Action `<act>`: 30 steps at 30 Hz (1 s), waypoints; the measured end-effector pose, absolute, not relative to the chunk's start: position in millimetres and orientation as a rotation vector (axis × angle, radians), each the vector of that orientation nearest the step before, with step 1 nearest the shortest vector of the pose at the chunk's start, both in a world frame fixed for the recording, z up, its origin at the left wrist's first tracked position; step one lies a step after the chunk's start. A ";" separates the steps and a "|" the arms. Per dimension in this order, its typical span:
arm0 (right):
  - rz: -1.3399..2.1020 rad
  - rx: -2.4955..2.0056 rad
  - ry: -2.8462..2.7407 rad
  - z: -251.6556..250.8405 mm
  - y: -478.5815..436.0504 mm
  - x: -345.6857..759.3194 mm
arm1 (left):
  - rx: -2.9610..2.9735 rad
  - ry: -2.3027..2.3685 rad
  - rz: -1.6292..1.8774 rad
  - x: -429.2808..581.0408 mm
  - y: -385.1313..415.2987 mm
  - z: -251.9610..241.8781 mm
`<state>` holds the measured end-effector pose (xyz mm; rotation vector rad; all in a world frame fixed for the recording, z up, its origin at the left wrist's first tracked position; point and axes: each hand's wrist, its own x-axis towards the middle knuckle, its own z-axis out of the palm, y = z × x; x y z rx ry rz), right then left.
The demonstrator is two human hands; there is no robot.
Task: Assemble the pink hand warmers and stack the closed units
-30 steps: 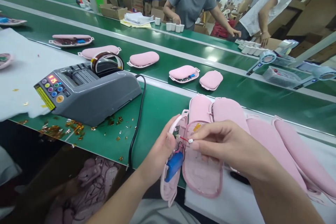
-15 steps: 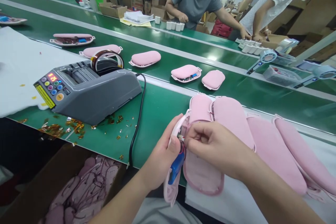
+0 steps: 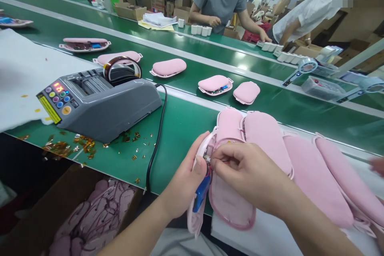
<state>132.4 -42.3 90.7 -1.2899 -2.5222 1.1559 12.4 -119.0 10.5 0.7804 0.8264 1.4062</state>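
My left hand is closed round an opened pink padded shell, held on edge above the table's front edge. Inside the shell are a blue battery and, above it, a small white connector on a partly hidden circuit board. My right hand pinches thin wires beside that connector; its fingertips partly cover them. A pink fabric flap hangs under my right hand. Just behind it lie a small pink pad and a larger pink pad.
A grey tape dispenser with a black cable stands left, amber tape scraps before it. Several pink shells lie on the green belt. A box below holds pink parts. Two people stand across the line.
Pink shells on the belt have shifted slightly right. Across the line, one person's outstretched arm has drawn left and the white-clothed person has leaned. A blurred reddish shape appears at the right edge.
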 end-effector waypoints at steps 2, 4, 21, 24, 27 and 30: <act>1.095 -1.333 -2.540 90.2 -43.6 131.0 | 0.753 0.807 1.398 13.4 -118.4 10.2; 1.047 -1.334 -2.550 90.0 -44.6 129.6 | 0.743 0.793 1.395 13.7 -118.0 10.5; 0.947 -1.370 -2.650 92.0 -45.9 129.8 | 0.605 0.834 1.464 20.6 -115.6 21.0; 1.045 -1.346 -2.589 89.3 -45.0 130.4 | 0.674 0.887 1.455 19.1 -116.3 18.4; 1.156 -1.339 -2.533 86.0 -44.3 132.3 | 0.634 0.896 1.456 20.0 -117.6 18.9; 1.147 -1.346 -2.523 85.8 -46.1 133.0 | 0.612 0.915 1.481 22.2 -119.3 21.3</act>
